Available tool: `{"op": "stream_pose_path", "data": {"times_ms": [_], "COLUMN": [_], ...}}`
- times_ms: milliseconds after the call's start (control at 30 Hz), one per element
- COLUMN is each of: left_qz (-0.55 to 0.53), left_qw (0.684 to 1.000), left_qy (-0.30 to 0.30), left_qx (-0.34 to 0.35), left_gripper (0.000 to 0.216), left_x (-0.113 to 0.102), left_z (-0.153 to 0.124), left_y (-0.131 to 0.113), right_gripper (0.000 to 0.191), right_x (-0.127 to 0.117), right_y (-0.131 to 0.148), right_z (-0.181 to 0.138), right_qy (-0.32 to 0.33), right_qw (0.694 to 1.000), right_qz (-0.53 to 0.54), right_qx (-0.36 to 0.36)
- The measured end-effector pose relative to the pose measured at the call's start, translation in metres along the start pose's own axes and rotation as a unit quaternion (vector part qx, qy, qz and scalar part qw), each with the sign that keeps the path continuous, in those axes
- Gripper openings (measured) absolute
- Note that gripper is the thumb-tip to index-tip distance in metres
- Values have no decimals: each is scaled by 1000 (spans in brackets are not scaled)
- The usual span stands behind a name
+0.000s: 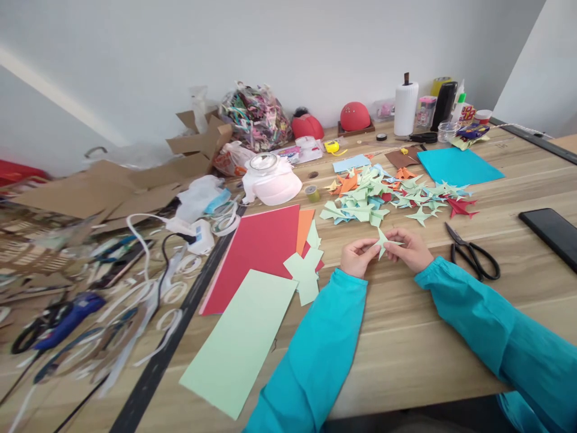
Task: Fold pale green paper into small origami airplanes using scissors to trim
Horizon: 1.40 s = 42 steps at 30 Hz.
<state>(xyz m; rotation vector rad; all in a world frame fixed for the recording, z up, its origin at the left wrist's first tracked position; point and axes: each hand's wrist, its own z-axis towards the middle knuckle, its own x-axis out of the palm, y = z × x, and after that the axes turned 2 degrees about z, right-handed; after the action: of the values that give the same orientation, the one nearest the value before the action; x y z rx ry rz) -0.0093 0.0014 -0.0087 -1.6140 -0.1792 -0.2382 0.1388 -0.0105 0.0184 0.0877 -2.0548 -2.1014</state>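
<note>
Both of my hands meet over the wooden table (406,337), in teal sleeves. My left hand (357,257) and my right hand (409,249) pinch a small pale green folded paper figure (383,242) between their fingertips, just above the tabletop. Right behind it lies a pile of several folded paper figures (383,195) in green, blue, orange and red. Small pale green paper squares (304,273) lie left of my left hand.
Black scissors (473,252) lie right of my right hand, a black phone (552,231) further right. Red paper (256,255), a light green sheet (241,340) and a teal sheet (457,165) lie flat. Cardboard, tape rolls, a blue glue gun (67,316) clutter the left.
</note>
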Motion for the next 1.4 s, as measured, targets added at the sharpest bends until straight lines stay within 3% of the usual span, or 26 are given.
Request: {"op": "stream_pose_path", "data": {"times_ms": [233,400,867,1233,1400], "left_qz": [40,20,-4,-3,-70], "left_qw": [999,999,999,1000,996], "left_qy": [13,26,36,17,33], "left_qx": [28,7,8,-5,-35], "left_gripper": [40,37,40,31,27], "left_x": [0,-2,1,4,7], "left_z": [-1,0,-1,-5,-10], "left_y": [-1,0,-1,-5,-14], "right_gripper": [36,33,34,19,18], "right_x": [-2,-3,-1,-2,-3], "right_y": [-2,-1,-2,-2,-2], "right_z": [0,2,4,3,3], "right_qy": [12,-7,-50,-33,-23], "right_qw": [1000,1000,997,998,997], "right_qz": [-12,-15,66,54,79], "right_qx": [-7,-6,9,-21,-5]}}
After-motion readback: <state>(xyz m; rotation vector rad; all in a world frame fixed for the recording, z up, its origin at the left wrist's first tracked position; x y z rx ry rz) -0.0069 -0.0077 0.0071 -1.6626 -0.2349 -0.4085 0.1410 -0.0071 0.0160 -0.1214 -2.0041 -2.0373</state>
